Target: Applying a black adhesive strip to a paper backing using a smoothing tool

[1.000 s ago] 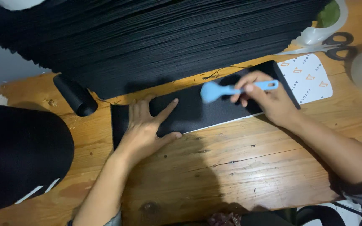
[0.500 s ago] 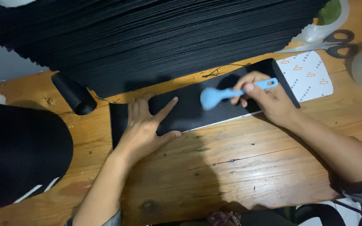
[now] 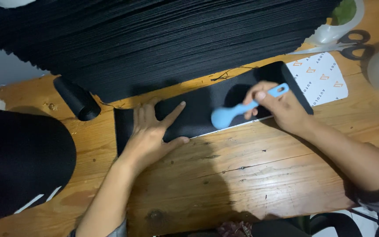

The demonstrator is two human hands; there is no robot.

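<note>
A long black textured strip point(image 3: 202, 105) lies flat on the wooden table point(image 3: 251, 175). My left hand point(image 3: 152, 129) presses flat on its left part, fingers spread. My right hand point(image 3: 281, 107) grips the handle of a light blue brush point(image 3: 237, 112); the brush head rests on the strip near its front edge. A white backing sheet with orange marks point(image 3: 323, 77) sticks out from under the strip's right end.
A tall stack of black sheets point(image 3: 163, 39) fills the back of the table. A rolled black piece point(image 3: 77, 101) lies at the left. A black cap point(image 3: 20, 162) sits front left. Scissors point(image 3: 352, 46) and a tape dispenser point(image 3: 338, 22) lie at back right.
The blue brush has slid a little left and toward the front edge of the strip. My left hand has stayed pressed in place.
</note>
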